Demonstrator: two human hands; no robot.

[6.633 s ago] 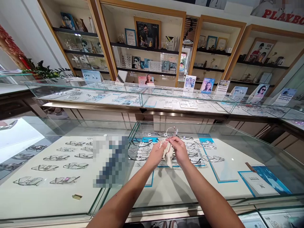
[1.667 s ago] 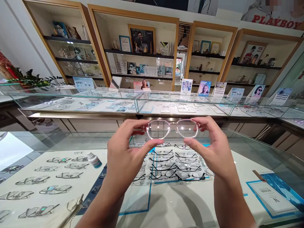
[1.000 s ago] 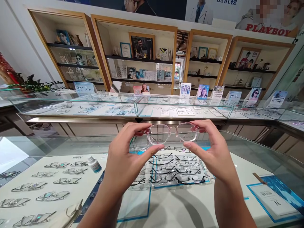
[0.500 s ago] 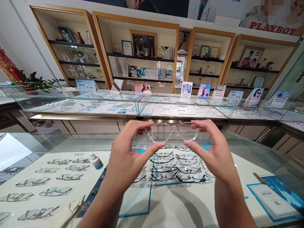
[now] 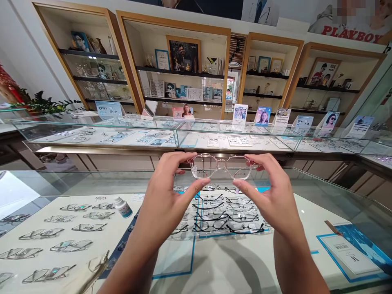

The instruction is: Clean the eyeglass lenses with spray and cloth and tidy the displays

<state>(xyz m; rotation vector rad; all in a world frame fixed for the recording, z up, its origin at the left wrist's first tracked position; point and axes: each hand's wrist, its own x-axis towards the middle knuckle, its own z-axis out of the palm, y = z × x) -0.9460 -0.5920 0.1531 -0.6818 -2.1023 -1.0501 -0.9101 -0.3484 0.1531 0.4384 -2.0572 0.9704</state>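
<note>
A pair of eyeglasses [image 5: 222,159] with clear lenses and a thin pinkish metal frame is held up level above the glass display case. My left hand [image 5: 171,188] pinches its left end, forefinger along the top and thumb under the lens. On the other end, my right hand [image 5: 272,185] grips it the same way. Printed lettering shows on the lenses. The temples are mostly hidden behind the fingers. Below and behind the hands, several dark-framed glasses [image 5: 228,216] lie in rows inside the case.
On the left stands a small white dropper bottle [image 5: 123,207] near several more eyeglasses [image 5: 71,245]. A cloth pouch [image 5: 92,271] lies at the lower left. Blue-edged cards [image 5: 349,255] are at the right. A second glass counter [image 5: 196,141] with upright cards runs across behind.
The eyeglasses have shifted slightly left and up, tilting a little so the lenses look different. Both hands keep the same hold.
</note>
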